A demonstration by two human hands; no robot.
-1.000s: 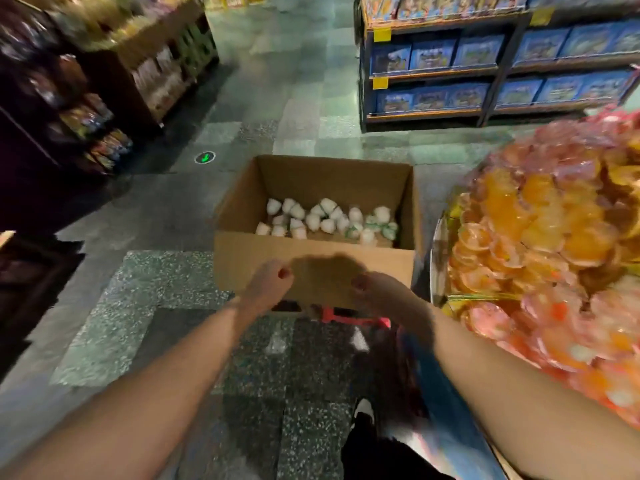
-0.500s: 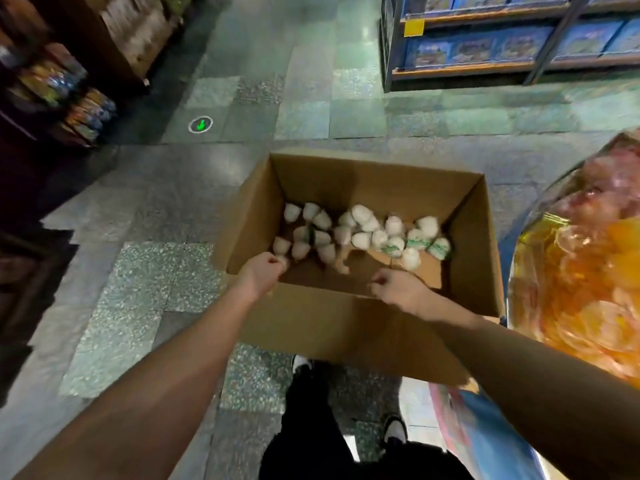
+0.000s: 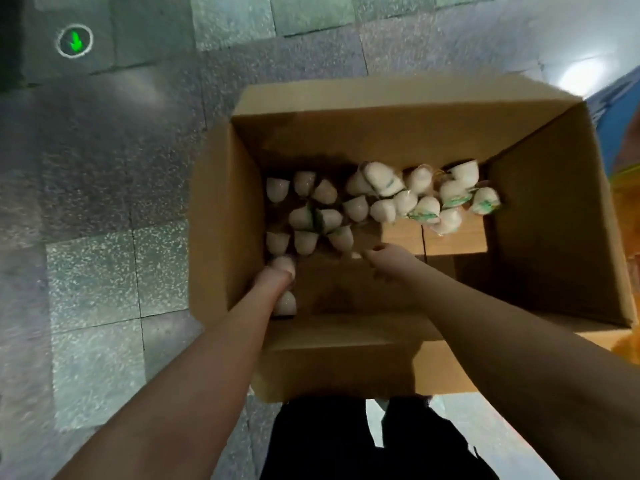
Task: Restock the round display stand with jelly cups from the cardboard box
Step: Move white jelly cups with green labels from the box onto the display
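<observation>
Inside cardboard box [image 3: 554,237]: scattered white jelly cups [image 3: 381,199].

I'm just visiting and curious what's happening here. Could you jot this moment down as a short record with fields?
place: shop floor of grey stone tiles
box: open cardboard, on the floor
cups: white jelly cups, loose along the far side of the box bottom
left hand: inside the box at its near left corner, touching cups; grasp unclear
right hand: inside the box, fingers reaching toward the cups, apparently holding nothing
stand: only an orange edge shows at far right
floor mark: green arrow in a circle, top left
</observation>
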